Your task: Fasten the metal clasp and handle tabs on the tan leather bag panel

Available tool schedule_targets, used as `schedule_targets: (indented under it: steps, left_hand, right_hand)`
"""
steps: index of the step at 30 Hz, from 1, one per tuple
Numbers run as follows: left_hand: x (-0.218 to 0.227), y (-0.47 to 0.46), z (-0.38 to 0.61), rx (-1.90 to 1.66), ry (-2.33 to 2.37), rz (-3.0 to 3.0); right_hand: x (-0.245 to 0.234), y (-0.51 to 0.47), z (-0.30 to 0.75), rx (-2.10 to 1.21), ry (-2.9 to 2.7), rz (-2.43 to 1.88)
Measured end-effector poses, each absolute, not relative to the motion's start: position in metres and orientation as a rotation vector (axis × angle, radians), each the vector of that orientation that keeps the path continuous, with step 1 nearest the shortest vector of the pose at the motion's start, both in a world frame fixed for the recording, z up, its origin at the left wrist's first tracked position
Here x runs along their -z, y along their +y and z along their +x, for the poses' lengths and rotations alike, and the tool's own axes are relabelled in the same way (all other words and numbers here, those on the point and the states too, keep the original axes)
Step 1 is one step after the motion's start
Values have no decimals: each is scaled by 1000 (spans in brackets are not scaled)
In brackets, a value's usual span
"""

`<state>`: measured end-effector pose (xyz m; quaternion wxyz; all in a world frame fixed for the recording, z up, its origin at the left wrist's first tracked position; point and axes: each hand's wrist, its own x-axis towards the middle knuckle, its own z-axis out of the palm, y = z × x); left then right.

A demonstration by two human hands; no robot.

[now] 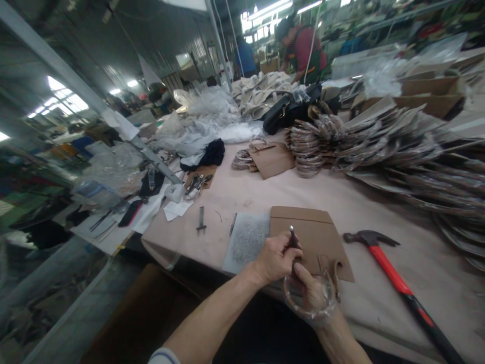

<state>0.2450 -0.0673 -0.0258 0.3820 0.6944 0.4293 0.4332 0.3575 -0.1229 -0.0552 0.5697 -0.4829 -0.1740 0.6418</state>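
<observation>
My left hand [278, 257] is closed in a pinch around a short dark piece with a shiny metal tip [291, 230] pointing up. Right against it, my right hand [312, 288] is closed, thumb on top, at the lower end of that piece. A round bag handle wrapped in clear plastic [316, 317] loops around my right hand. Under and beyond both hands lies a flat brown leather panel [303, 222], with a short curled strap [336, 278] at its near right corner. What my fingertips press together is mostly hidden.
A claw hammer [390, 270] with a red and black grip lies at the right. Left of the panel are a speckled grey sheet [248, 240] and a small metal tool [201, 221]. Stacked panels with wrapped handles [379, 141] fill the back right. A person [303, 50] bends over farther off.
</observation>
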Motion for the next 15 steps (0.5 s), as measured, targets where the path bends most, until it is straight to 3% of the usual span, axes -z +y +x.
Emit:
schedule_targets:
  steps: [8, 15]
  left_hand:
    - [45, -65, 243, -1030, 1134, 1879]
    - [57, -72, 241, -1031, 1111, 2093]
  right_hand:
    - [39, -155, 364, -1551, -392, -1200]
    - [50, -182, 399, -1625, -666, -1512]
